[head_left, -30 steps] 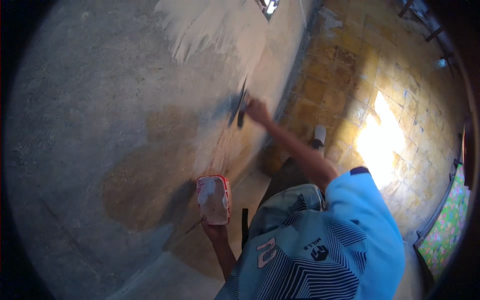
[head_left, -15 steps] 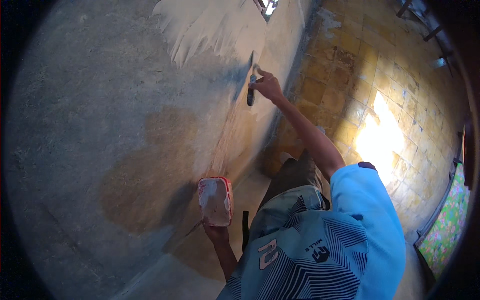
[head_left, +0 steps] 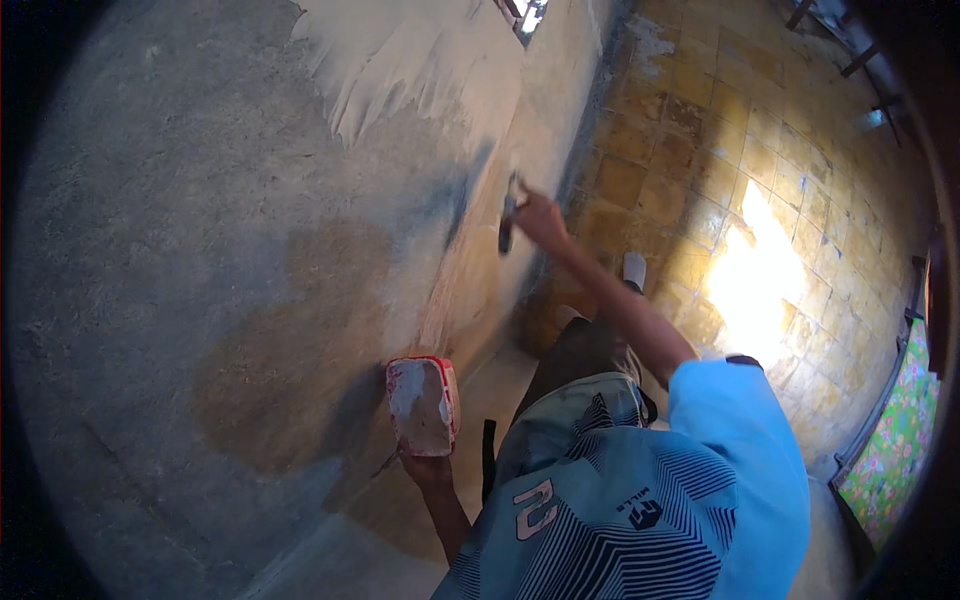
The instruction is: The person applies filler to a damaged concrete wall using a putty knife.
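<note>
My right hand (head_left: 542, 220), slightly blurred, grips a putty knife (head_left: 507, 228) with a dark handle, close against the grey plastered wall (head_left: 180, 170). Pale, streaky filler (head_left: 400, 70) covers the upper part of that wall, and a pinkish smeared strip runs down below the knife. My left hand (head_left: 426, 465) holds a red-rimmed plastic tub (head_left: 420, 405) from underneath, low by the wall; pale paste coats its inside.
A small opening (head_left: 527, 20) is at the top of the wall. Yellowish floor tiles (head_left: 660, 180) run along the right, with a bright sunlit patch. My feet are beside the wall's base. Green floral fabric (head_left: 890, 440) on a dark frame is at the far right.
My right hand with the knife rose along the wall half a second ago and has since come back down. The tub in my left hand has shifted slightly down and left in the view.
</note>
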